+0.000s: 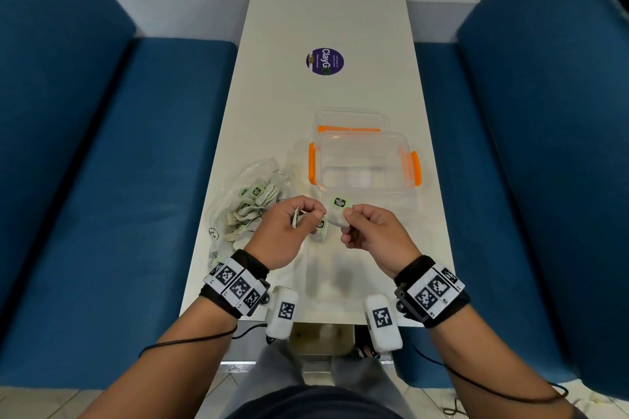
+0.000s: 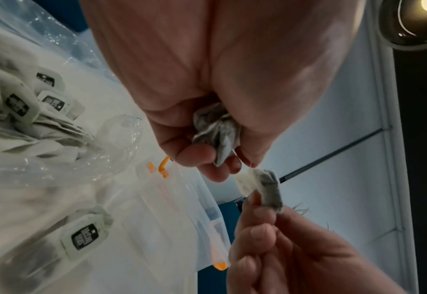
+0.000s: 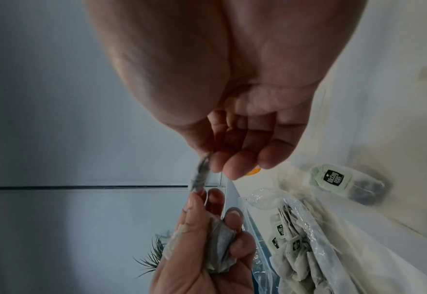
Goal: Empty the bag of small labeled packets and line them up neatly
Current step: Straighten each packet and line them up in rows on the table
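Two tea packets are up in the air and they look joined by a thread; pull too hard and a tag could tear off, or one packet could drop onto the loose packet [image 1: 321, 230] lying on the table [image 1: 289, 78] below; the left hand [image 1: 282, 235] is raised over the near table edge, fingers curled round a crumpled packet [image 2: 217, 133] in the palm; the right hand [image 1: 371, 235] faces it, thumb and fingertips pinching a green-tagged packet [image 1: 338, 211]; the clear bag [image 1: 245, 207] lies to the left, most packets inside it; the orange-clipped container [image 1: 364, 160] sits just beyond; no row started.
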